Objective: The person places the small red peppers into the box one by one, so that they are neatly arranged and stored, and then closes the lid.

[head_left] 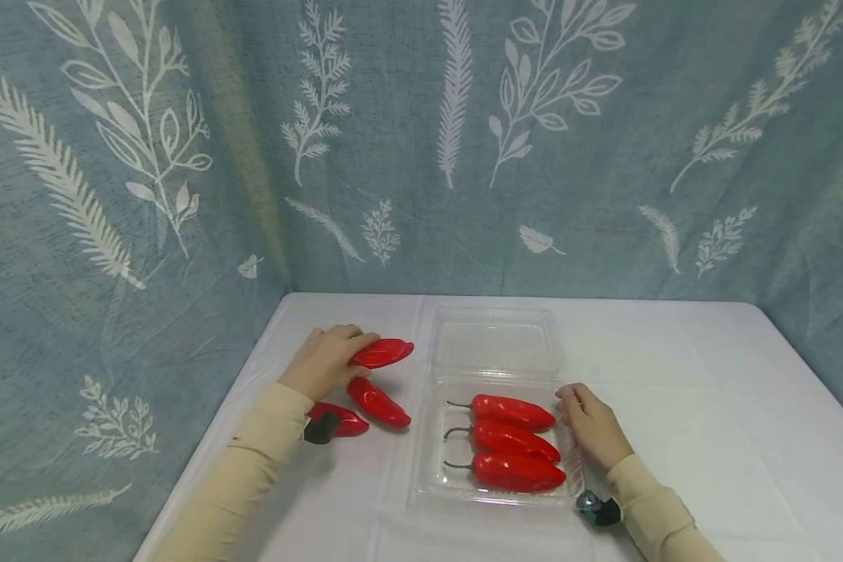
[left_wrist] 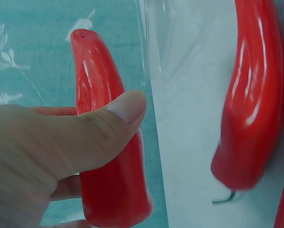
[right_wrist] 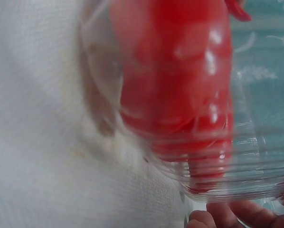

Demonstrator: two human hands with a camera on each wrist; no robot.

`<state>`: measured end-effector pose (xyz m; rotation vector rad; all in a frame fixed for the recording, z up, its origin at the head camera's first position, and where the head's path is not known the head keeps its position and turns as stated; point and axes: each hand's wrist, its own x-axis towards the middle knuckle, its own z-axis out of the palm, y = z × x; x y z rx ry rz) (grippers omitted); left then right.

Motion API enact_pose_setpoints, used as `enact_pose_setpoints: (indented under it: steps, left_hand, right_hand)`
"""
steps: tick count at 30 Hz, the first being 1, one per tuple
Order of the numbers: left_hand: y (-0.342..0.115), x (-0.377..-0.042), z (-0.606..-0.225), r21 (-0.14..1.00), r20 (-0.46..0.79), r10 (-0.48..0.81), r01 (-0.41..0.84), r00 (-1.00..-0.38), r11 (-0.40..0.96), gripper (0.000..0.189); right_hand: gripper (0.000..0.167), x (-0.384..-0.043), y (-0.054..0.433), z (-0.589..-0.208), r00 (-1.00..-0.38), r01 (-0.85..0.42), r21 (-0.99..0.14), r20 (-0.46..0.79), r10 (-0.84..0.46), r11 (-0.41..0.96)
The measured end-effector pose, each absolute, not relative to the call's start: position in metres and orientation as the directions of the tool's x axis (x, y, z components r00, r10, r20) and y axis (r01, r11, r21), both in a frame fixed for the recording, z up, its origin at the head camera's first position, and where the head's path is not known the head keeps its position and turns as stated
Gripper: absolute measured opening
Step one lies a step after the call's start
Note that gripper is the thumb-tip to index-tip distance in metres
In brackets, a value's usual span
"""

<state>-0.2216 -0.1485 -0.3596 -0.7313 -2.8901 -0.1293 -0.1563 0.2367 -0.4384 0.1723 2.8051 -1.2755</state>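
Note:
My left hand (head_left: 325,363) grips a red chili pepper (head_left: 388,353) over the left part of the table. The left wrist view shows the thumb pressed across this pepper (left_wrist: 114,190), with fingers behind it. Below that hand lie two more red peppers, one slanted (head_left: 379,403) and one partly covered by the wrist camera (head_left: 351,423). A clear plastic clamshell box (head_left: 427,460) stands with its lid (head_left: 492,343) folded back. Three red peppers with thin stems (head_left: 513,471) lie side by side in its base. My right hand (head_left: 593,421) holds the box's right edge, fingers curled at the rim.
A white cloth (head_left: 688,414) covers the table. Behind and to the left hangs a blue-green curtain (head_left: 407,156) with white leaf patterns, close to the table's edges. A small camera (head_left: 595,507) on the right wrist sits beside the box's near right corner.

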Motion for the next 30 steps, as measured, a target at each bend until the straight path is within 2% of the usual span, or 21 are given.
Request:
enact_pose_setpoints:
  steps: [4,13,30]
  left_hand:
    - [-0.137,-0.218,-0.358,0.038,0.171,0.509,0.522,-0.844,0.852,0.058]
    - [-0.115,-0.213,-0.358,0.130,0.195,0.561,0.588,-0.804,0.798,0.056]
    - [-0.064,-0.213,-0.364,0.068,0.256,0.666,0.700,-0.701,0.711,0.051]
  right_hand:
    - [0.034,-0.157,0.237,-0.437,-0.990,0.139,-0.749,-0.114,0.082,0.648]
    - [0.035,-0.157,0.237,-0.438,-0.991,0.135,-0.747,-0.113,0.076,0.651]
    - [0.033,-0.156,0.237,-0.439,-0.991,0.135,-0.765,-0.105,0.085,0.630]
